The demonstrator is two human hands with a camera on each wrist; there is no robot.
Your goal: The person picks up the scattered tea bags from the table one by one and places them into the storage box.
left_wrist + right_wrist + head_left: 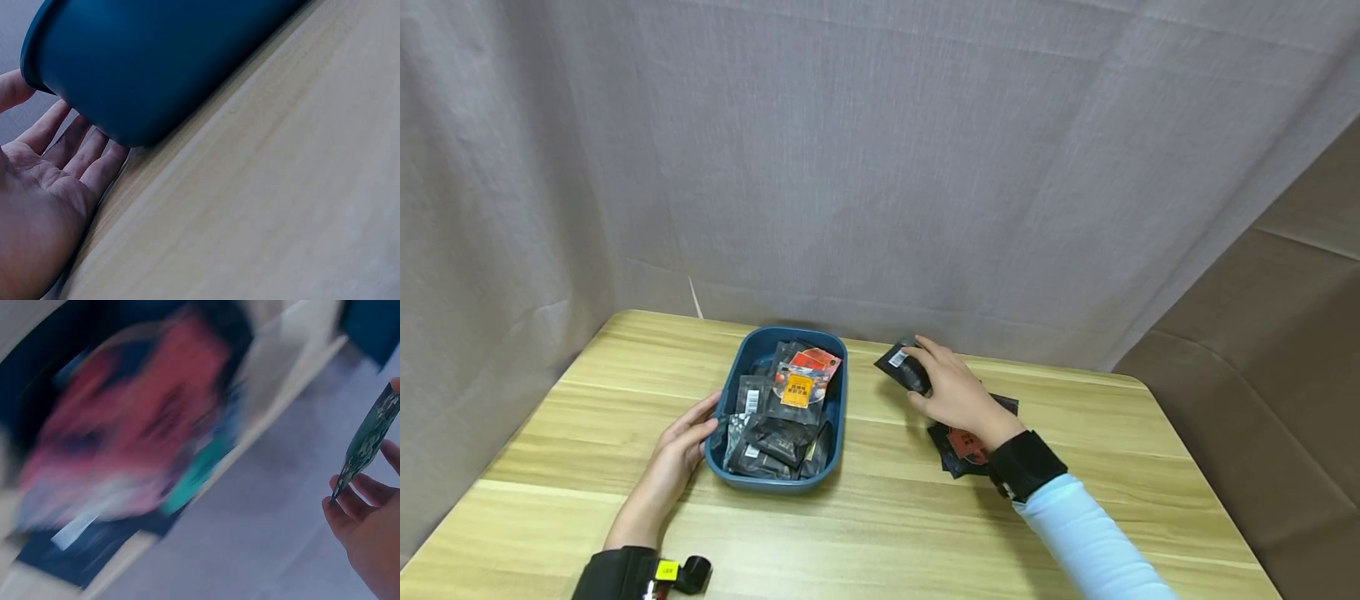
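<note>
A dark blue plastic bin (842,400) stands on the table and holds several small packets, mostly black, with an orange-labelled packet (797,390) on top. My left hand (681,442) rests against the bin's left side. In the left wrist view its fairly straight fingers (94,153) reach the outer wall, with the thumb by the rim. Right of the bin, my right hand (951,392) pinches a small black packet (897,362) with a white barcode label. The right wrist view shows this packet's patterned green side (369,437). Below that hand lie red-and-black packets (958,450), partly hidden by the wrist.
The wooden table (880,542) has its back edge along a grey cloth (880,167), with brown cloth (1262,333) at the right. The packet pile (137,425) is blurred in the right wrist view.
</note>
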